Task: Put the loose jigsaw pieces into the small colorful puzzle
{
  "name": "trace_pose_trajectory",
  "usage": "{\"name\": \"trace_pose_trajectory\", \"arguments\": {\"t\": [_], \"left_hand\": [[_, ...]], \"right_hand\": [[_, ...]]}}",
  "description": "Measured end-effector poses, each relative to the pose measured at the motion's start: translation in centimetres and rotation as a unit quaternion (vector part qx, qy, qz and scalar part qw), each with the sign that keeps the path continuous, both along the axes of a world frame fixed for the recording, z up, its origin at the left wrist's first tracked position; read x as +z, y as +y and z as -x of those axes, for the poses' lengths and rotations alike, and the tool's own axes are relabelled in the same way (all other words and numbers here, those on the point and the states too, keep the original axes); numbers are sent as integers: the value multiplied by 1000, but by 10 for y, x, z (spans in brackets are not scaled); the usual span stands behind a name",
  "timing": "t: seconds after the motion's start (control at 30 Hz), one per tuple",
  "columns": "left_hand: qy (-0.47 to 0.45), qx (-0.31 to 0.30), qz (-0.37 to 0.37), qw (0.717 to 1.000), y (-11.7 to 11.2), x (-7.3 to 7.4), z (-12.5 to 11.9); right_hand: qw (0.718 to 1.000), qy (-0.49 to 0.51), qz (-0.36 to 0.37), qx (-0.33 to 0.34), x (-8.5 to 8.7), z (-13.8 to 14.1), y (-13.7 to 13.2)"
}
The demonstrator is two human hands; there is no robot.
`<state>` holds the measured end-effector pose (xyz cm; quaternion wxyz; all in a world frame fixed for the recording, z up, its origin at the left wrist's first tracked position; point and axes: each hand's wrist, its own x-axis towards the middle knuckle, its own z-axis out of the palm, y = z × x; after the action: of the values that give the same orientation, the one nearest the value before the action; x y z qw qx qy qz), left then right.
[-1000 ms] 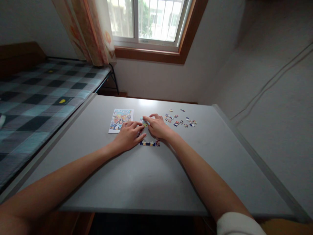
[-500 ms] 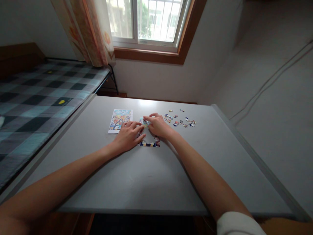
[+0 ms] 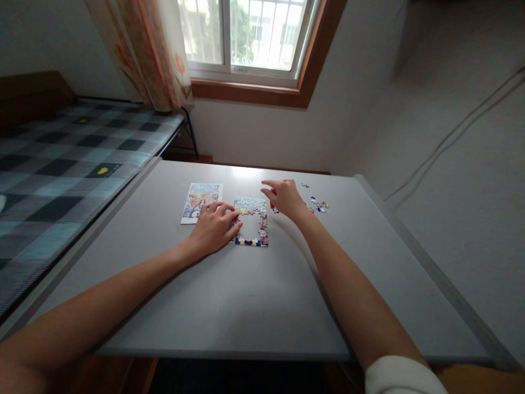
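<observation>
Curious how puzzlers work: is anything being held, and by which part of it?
Nothing visibly held: the left hand rests over the left edge of the puzzle, and the open right hand looks empty.

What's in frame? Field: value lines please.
left hand: at puzzle's left edge, fingers spread
right hand: near loose pieces, thumb and forefinger apart
puzzle: partly built, gap in middle
loose pieces: right of puzzle, some hidden
printed picture: left of puzzle, partly covered
table: white
bed: left of table
</observation>
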<state>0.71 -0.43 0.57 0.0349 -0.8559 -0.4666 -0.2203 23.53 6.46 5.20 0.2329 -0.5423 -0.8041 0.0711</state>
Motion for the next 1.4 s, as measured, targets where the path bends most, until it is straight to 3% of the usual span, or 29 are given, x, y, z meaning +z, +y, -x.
{"name": "trace_pose_trajectory", "arguments": {"t": [0.27, 0.73, 1.0, 1.4], "left_hand": [[-6, -5, 11, 1000, 1, 0, 1], [-6, -6, 22, 1000, 0, 2, 0], [-2, -6, 20, 1000, 1, 0, 1], [1, -5, 17, 1000, 0, 1, 0]], "right_hand": [[992, 26, -77, -95, 1, -2, 0], [976, 63, -88, -187, -9, -7, 2], [992, -35, 19, -123, -17, -17, 4], [990, -59, 34, -123, -28, -15, 4]]}}
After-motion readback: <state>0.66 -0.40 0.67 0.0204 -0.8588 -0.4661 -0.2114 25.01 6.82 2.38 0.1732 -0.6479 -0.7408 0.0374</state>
